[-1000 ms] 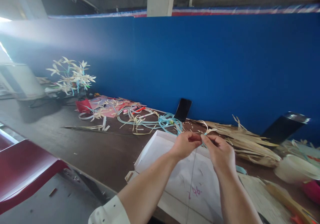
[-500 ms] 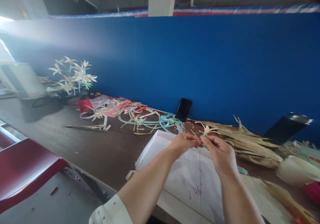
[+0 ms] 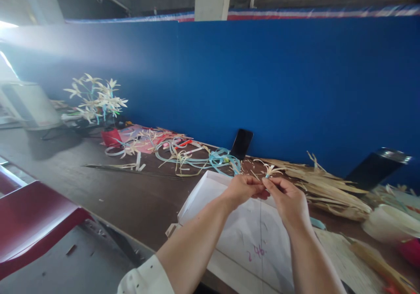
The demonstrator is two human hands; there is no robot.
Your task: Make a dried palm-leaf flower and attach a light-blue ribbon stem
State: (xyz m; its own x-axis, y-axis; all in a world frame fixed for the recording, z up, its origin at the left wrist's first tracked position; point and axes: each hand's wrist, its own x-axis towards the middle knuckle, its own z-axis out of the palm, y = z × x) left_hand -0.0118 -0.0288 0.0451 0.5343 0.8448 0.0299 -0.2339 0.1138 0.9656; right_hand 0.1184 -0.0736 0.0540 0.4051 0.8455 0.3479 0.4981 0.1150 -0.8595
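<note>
My left hand (image 3: 243, 189) and my right hand (image 3: 288, 200) meet fingertip to fingertip above a white cardboard sheet (image 3: 229, 228). Both pinch a small straw flower (image 3: 271, 170) with pale petals and a bit of blue at its base. A thin wire stem (image 3: 260, 237) hangs straight down from the flower between my forearms. Both hands are closed in a pinch around the flower's base.
A brown table (image 3: 131, 197) runs along a blue wall (image 3: 262, 84). On it lie blue and cream strips (image 3: 197, 156), a heap of dry straw (image 3: 321, 184), a black phone (image 3: 241, 144), a bunch of finished flowers (image 3: 96, 99), a white bowl (image 3: 390, 222). A red chair (image 3: 29, 224) stands at left.
My hands have kept pinching the flower and shifted a little; the flower has turned slightly and the hanging wire has swung a bit to the right.
</note>
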